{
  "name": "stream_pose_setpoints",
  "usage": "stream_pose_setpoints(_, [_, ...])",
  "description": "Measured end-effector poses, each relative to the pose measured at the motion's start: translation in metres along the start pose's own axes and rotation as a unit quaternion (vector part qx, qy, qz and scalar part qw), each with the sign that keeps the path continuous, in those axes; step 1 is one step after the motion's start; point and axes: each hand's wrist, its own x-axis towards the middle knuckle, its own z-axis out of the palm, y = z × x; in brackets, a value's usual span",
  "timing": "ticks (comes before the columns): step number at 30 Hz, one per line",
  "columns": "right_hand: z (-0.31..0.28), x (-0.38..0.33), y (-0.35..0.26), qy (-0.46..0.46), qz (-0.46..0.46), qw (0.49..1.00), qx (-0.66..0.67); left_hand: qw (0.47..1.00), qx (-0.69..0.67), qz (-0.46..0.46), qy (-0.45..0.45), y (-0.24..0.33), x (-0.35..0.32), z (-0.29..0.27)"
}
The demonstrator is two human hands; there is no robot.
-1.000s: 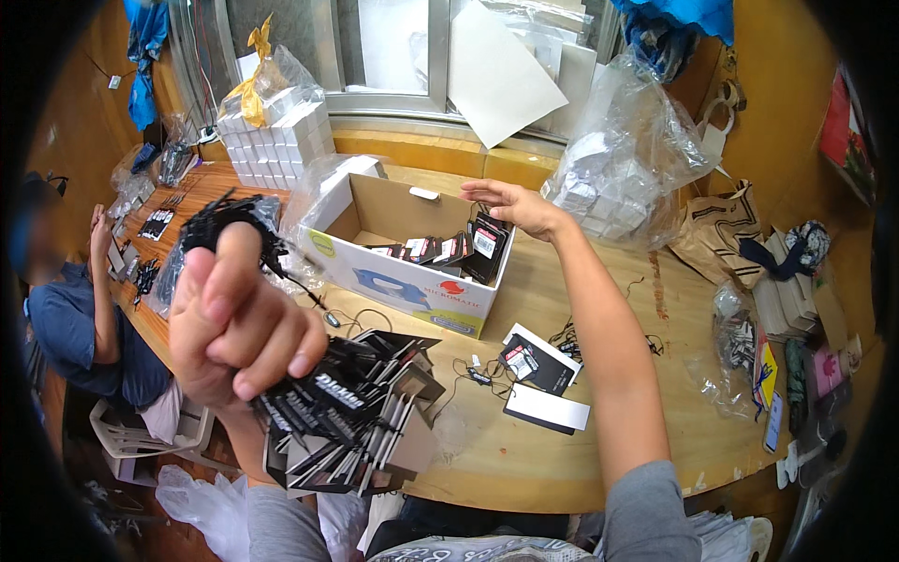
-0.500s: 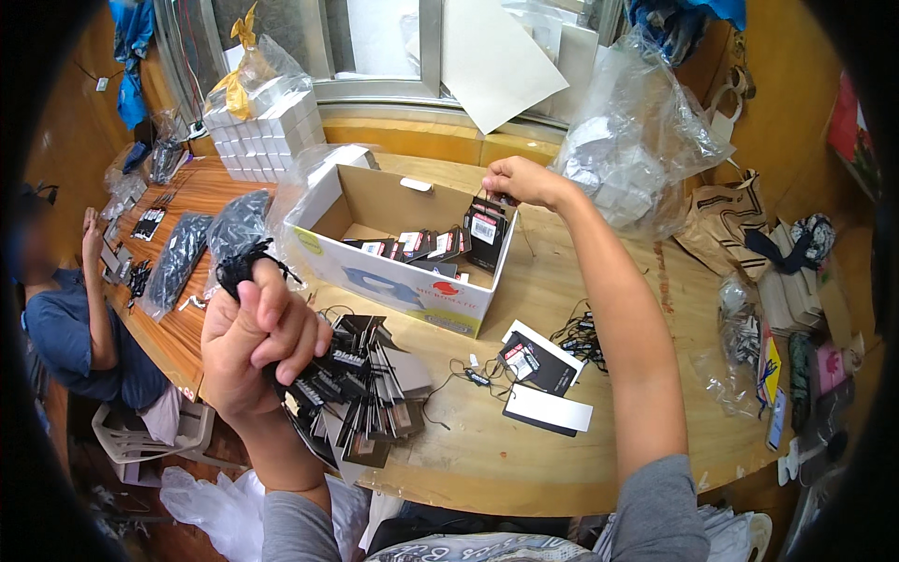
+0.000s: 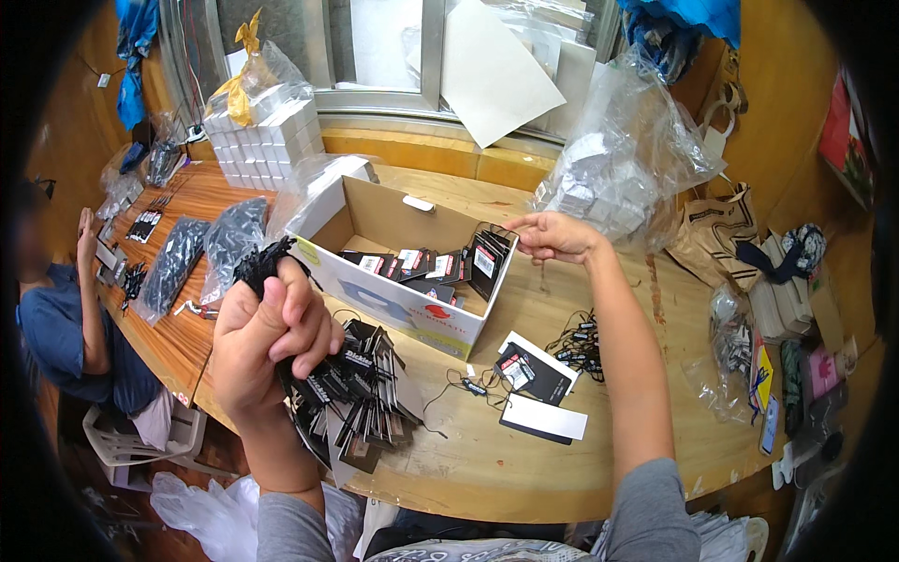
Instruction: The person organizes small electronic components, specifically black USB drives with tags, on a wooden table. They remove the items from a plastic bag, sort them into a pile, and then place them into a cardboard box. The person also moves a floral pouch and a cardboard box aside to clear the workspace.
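My left hand [image 3: 276, 332] is closed in a fist around the black strings of a thick bunch of hang tags [image 3: 361, 398]. The tags fan out below the fist, over the table's near edge, and a loose black string tail sticks out above it. My right hand [image 3: 557, 236] is at the right rim of an open cardboard box [image 3: 389, 314], fingers loosely apart with nothing visible held. Just inside that rim, black tags with white labels [image 3: 484, 265] stand leaning on the wall, their strings near my fingertips. More black tags [image 3: 409, 265] lie inside the box.
Loose tags [image 3: 529, 375], a white card [image 3: 543, 419] and tangled black strings [image 3: 581, 347] lie right of the box. White boxes [image 3: 267, 140] and a clear plastic bag [image 3: 609, 178] stand at the back. Another person [image 3: 70, 328] sits at far left.
My right hand has moved right, off the tags it held by their strings, which now lean against the box's right wall. My left hand still grips its bunch.
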Motion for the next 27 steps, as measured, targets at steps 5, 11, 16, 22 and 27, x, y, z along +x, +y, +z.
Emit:
stream_pose_setpoints(5, [-0.006, -0.019, -0.006, 0.127, 0.012, 0.979, -0.162, 0.997, -0.074, 0.006, 0.022, -0.007, 0.008, 0.000])
stream_pose_setpoints(11, [-0.004, -0.015, -0.005, 0.137, 0.027, 0.986, -0.094, 0.997, -0.074, -0.021, -0.002, -0.009, 0.011, -0.006])
stream_pose_setpoints(16, [-0.002, -0.013, -0.006, 0.114, -0.017, 0.989, -0.092, 0.999, -0.049, -0.024, -0.004, -0.007, 0.013, -0.007])
stream_pose_setpoints(22, [0.003, -0.029, -0.046, 0.288, -0.030, 0.728, -0.622, 0.996, -0.066, -0.044, 0.036, -0.012, 0.017, -0.008])
stream_pose_setpoints(27, [0.074, -0.050, -0.118, 0.311, -0.239, 0.665, -0.636, 0.997, -0.059, -0.042, 0.023, -0.017, 0.019, -0.013])
